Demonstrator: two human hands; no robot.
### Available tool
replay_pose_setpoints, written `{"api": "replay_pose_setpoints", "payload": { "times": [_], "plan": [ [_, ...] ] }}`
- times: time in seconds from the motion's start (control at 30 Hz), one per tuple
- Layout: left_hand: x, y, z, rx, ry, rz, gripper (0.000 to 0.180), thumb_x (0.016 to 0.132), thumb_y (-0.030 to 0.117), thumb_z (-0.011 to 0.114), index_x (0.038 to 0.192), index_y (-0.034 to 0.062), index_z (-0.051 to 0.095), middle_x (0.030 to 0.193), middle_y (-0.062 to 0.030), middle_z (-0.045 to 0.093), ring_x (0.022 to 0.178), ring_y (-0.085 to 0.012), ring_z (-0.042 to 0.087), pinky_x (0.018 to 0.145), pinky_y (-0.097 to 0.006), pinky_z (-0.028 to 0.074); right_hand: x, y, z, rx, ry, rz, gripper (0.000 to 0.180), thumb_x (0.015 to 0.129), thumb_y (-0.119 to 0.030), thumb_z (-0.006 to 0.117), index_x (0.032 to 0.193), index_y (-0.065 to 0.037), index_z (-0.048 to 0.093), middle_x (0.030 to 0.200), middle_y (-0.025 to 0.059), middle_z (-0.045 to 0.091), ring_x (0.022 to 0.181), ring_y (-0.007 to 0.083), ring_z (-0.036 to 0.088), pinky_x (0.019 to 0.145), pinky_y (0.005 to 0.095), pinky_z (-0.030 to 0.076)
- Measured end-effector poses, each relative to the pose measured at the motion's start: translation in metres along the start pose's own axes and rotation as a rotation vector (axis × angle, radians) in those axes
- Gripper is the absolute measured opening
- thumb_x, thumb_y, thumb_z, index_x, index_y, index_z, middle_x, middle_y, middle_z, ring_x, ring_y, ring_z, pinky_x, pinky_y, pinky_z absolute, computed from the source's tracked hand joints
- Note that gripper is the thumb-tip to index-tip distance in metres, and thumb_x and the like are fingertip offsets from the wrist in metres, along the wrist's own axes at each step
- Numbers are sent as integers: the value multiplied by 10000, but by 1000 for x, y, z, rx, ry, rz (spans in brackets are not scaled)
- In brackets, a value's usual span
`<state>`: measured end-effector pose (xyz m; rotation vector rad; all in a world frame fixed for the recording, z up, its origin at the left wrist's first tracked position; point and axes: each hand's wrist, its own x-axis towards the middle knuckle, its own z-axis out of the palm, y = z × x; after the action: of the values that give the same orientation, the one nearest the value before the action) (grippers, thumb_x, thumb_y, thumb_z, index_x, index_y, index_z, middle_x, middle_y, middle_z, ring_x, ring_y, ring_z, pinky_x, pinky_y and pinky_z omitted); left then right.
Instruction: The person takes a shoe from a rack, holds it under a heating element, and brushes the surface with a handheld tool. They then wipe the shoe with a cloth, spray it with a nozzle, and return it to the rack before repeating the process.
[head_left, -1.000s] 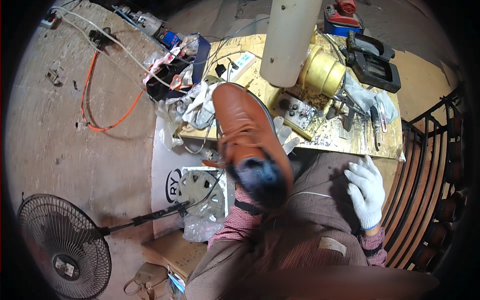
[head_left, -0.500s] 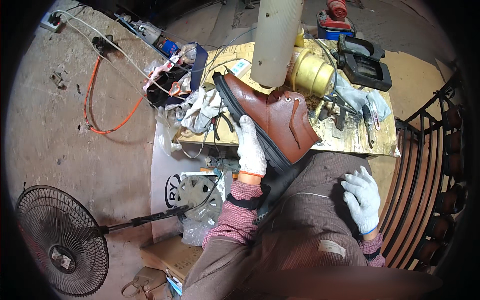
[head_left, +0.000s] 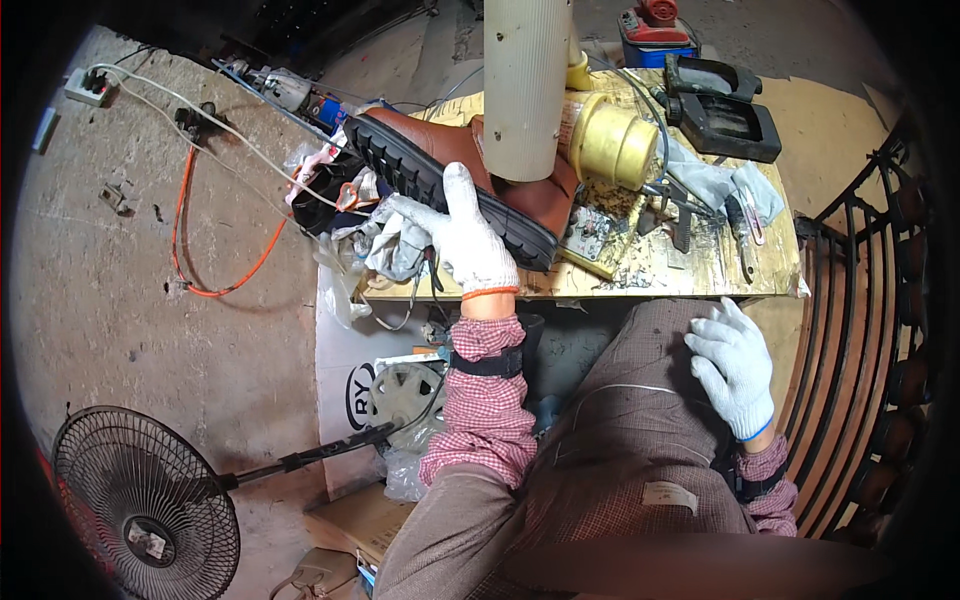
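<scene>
Brown leather boot [head_left: 432, 138] is facing sole-out, half-spread left hand [head_left: 470, 240] touching it, likely for steadying, grip unclear; loosely curled, empty right hand [head_left: 733, 372] is resting by thigh [head_left: 650, 350].

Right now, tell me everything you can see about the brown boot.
The boot has a smooth, reddish-brown upper that looks like leather and a thick black sole with deep treads. It is tipped over, toe to the upper left, heel to the lower right, sole turned toward the person. A pale ribbed tube hides part of the upper; whether they touch isn't clear. The left hand's grip, white-gloved, is against the sole. The heel end is over the bench; laces can't be seen.
</scene>
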<state>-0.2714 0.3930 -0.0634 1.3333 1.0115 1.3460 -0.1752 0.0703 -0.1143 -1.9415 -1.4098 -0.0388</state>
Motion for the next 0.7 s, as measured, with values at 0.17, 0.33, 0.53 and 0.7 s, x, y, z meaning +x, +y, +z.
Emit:
{"api": "replay_pose_setpoints", "payload": {
  "times": [0.17,0.33,0.53,0.7],
  "plan": [
    [1,-1,-8,52,-15,-40,1112,972,511,689,1656,12,-31,1696,-223,154,1504,-338,310,1232,-428,286,34,-14,7,-32,-6,-57,270,864,-155,745,1122,-74,753,1190,102,723,1204,391,629,1093,503,461],
    [-30,3,-33,-167,-41,-193,1088,985,511,673,1666,50,-38,1678,-194,214,1450,-320,381,1186,-432,364,118,-40,36,-139,37,-452,502,814,-148,695,1306,-61,645,1299,129,657,1172,387,633,1106,495,474],
    [-55,-8,-48,-73,-72,-90,988,1008,450,668,1676,72,46,1664,-154,267,1426,-291,412,1186,-407,359,131,-82,66,-283,-200,-436,256,833,-187,635,1043,-67,717,983,115,698,932,338,688,845,442,553],
    [-26,-7,-45,-90,14,-186,1011,994,544,651,1676,87,59,1670,-149,261,1422,-298,429,1152,-429,413,33,-16,56,-103,-1182,-236,176,798,-254,662,883,-137,763,783,134,719,763,369,710,694,474,563]
  ]
}}
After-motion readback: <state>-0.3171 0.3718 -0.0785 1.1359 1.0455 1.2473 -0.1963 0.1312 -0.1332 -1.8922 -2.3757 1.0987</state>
